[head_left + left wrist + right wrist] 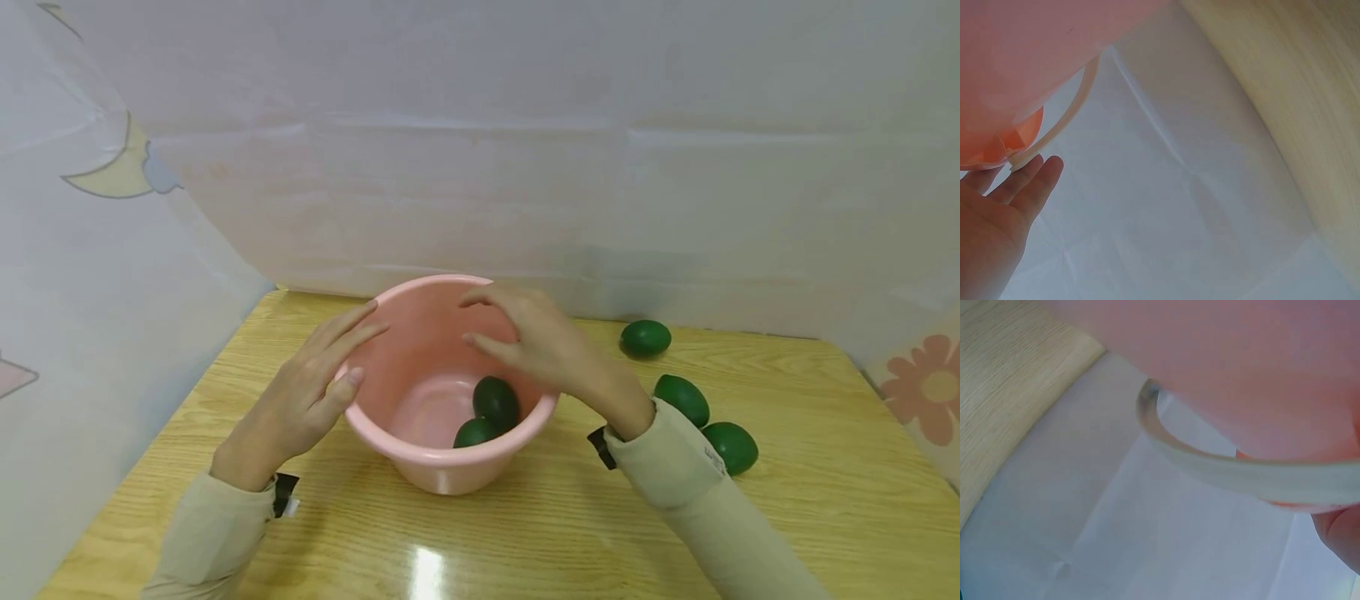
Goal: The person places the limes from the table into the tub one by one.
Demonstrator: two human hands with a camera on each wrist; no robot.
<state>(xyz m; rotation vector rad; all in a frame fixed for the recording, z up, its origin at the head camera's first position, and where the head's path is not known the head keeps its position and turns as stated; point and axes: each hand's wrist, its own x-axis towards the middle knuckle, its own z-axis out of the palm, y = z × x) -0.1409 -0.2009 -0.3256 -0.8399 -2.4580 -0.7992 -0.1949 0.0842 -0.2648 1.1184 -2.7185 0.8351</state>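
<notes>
A pink bucket (453, 477) stands upright on the table, with two dark green, lime-like fruits (496, 403) lying at the bottom right inside it. My left hand (303, 387) is at the bucket's left rim, its fingers extended over the edge. In the left wrist view, those fingertips are by the rim, where a pale handle (1079, 103) meets it. Over the right rim reaches my right hand (536, 337), fingers loosely bent, thumb apart, nothing between them. The right wrist view shows the handle (1210, 472) curving across the bucket's side, most of that hand being out of frame.
To the right on the wooden table (817, 517) lie three more green fruits: one near the back edge (646, 338), and a pair, the upper one (682, 400) beside the lower (731, 448), near my right sleeve. A pale printed sheet (480, 183) hangs behind the table.
</notes>
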